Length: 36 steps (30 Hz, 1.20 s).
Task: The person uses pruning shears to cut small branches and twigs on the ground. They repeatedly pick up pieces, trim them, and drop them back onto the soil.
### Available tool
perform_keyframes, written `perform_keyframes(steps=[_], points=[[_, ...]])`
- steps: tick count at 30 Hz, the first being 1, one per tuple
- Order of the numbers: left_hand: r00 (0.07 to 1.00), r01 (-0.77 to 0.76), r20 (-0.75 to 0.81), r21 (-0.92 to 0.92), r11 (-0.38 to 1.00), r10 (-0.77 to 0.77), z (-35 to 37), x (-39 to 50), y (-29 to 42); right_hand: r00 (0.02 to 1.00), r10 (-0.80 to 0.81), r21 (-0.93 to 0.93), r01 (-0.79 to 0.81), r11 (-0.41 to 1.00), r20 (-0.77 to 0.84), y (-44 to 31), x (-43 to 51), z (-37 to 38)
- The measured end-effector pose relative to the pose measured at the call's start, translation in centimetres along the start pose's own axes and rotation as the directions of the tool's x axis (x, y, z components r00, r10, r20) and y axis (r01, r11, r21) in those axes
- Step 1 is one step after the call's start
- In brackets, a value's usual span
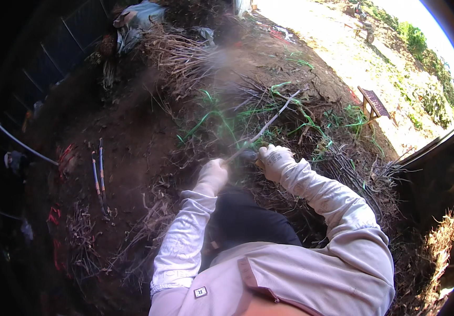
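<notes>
My left hand [212, 175], in a pale glove, grips the near end of a long thin woody stem [270, 123]. The stem slants up and away to the right. My right hand [276, 161], gloved too, is closed around the handle of a hand tool [249, 155] with a dark head. That head lies close beside the stem; whether it touches cannot be seen, and its exact kind is unclear. Beyond both hands, green plastic twine [211, 118] lies tangled over cut stems and roots [310, 114]. A smear blurs the middle of the view.
Long-handled loppers [100, 177] lie on the soil at left, near red twine [66, 158]. A bundle of sticks [183, 59] is piled at the far side. More stems [345, 166] lie at right. A low stool [373, 102] and a wheelbarrow [365, 29] stand further off.
</notes>
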<state>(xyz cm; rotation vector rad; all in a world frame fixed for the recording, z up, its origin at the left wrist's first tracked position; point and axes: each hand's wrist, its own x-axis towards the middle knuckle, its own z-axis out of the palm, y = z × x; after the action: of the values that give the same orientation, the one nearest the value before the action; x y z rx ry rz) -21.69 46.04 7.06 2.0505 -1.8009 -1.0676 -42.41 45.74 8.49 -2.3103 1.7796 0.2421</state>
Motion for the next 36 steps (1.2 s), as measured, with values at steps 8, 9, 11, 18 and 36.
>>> perform_keyframes(steps=[8, 9, 11, 18, 36], points=[[0.993, -0.043, -0.099, 0.234, 0.971, 0.068, 1.7, 1.0, -0.8, 0.991, 0.071, 0.029, -0.075, 0.997, 0.114, 3.8, 0.2, 3.1], [0.987, -0.046, -0.141, 0.229, 0.972, 0.08, 1.3, 0.8, -0.8, 0.989, 0.116, 0.089, -0.124, 0.988, 0.094, 4.5, -0.2, 2.9], [0.979, -0.067, -0.17, 0.253, 0.965, 0.113, 0.3, 0.1, -0.6, 0.976, 0.15, 0.152, -0.125, 0.98, -0.161, 4.9, -1.1, 2.9], [0.884, -0.138, -0.281, 0.607, 0.783, 0.374, 1.0, -0.7, -0.7, 0.979, 0.017, 0.148, 0.014, 0.989, -0.203, 3.2, -0.2, 2.1], [0.328, -0.176, -0.336, 0.897, 0.406, 0.883, -0.4, -1.4, -5.6, 0.996, 0.09, 0.301, -0.091, 0.949, 0.016, 5.9, 0.6, 3.6]])
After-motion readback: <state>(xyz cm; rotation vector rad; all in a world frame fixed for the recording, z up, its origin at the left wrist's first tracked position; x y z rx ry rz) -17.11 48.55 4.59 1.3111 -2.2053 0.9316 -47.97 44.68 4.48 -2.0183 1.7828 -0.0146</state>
